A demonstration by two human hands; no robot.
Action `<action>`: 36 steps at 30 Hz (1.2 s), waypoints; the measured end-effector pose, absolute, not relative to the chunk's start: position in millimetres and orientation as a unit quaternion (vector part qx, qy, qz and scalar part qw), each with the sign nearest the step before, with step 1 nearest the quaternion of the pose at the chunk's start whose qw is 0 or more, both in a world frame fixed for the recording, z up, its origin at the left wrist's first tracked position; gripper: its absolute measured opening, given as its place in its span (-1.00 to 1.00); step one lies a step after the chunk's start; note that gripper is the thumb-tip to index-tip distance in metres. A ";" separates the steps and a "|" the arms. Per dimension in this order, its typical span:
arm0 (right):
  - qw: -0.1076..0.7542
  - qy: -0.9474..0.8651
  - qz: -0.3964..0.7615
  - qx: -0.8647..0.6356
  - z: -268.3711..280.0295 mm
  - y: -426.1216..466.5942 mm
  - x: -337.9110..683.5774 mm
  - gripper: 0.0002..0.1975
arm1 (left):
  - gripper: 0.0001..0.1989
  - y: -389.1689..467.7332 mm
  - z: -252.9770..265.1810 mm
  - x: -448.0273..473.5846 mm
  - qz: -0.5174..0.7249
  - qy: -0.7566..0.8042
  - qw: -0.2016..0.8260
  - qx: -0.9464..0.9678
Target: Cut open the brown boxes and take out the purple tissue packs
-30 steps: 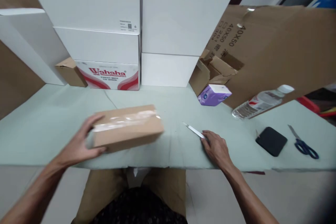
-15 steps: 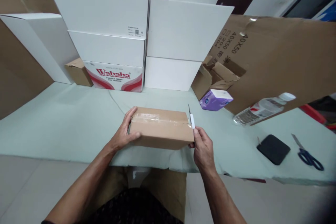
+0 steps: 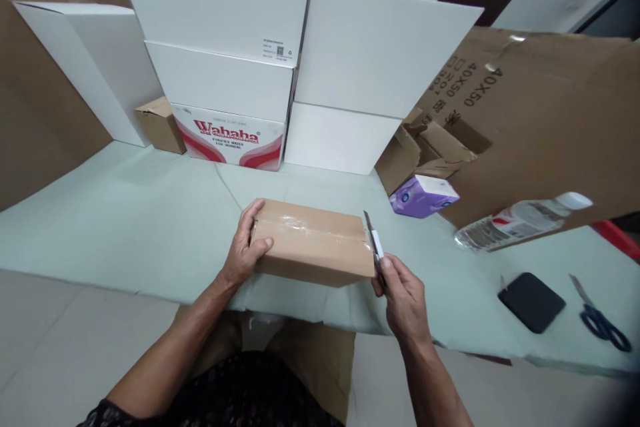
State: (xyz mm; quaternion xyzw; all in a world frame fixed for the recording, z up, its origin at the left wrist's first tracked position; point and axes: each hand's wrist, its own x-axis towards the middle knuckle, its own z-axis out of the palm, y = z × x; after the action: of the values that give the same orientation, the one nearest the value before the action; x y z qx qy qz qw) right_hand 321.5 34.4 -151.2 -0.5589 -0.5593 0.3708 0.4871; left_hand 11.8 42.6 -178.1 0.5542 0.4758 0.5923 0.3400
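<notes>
A brown cardboard box (image 3: 315, 240) lies in front of me, with clear tape along its top seam. My left hand (image 3: 246, 243) grips its left end, thumb on the front top face and fingers round the far side. In my right hand (image 3: 404, 290) is a utility knife (image 3: 376, 243) with a white part on its body, its blade pointing up and away. The knife is beside the box's right end; whether the blade touches the cardboard I cannot tell. Part of the knife's handle is hidden by my fingers.
Behind stand white cartons (image 3: 227, 140), one printed Wahaba-style in red, and a small brown box (image 3: 161, 125). To the right are an open carton (image 3: 400, 160), a purple tissue pack (image 3: 423, 197), a water bottle (image 3: 523, 221), a black pad (image 3: 533, 302) and scissors (image 3: 597, 320).
My right hand has drawn slightly right, away from the box's end, with the knife tilted more to the left. The left hand keeps its hold. The whole view has shifted and tilted slightly.
</notes>
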 end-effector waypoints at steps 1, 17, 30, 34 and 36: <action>0.490 -0.555 0.369 -0.562 -146.3 33.9 324.6 -0.59 | -0.24 43.3 -177.3 9.8 0.590 0.470 0.328 0.569; 0.107 -0.897 0.073 -0.423 -43.7 76.5 266.3 -0.62 | 0.00 62.4 -190.7 12.1 0.606 0.381 0.426 0.553; -0.042 -0.912 -0.013 -0.407 -40.1 98.5 224.6 -0.68 | 0.09 63.1 -197.8 21.4 0.652 0.335 0.487 0.475; -0.031 -0.924 0.019 -0.380 -41.1 99.9 226.3 -0.68 | 0.04 63.3 -199.9 20.8 0.651 0.355 0.457 0.491; -0.039 -0.923 0.013 -0.382 -40.1 99.2 223.6 -0.67 | 0.03 63.4 -200.2 20.0 0.641 0.361 0.460 0.497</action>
State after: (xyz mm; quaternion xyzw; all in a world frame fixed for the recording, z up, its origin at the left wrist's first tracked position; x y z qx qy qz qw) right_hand 223.6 99.2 -40.1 -0.3815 -0.9234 0.0127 -0.0391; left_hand 20.0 63.4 -200.2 0.4965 0.3613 0.6412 0.4602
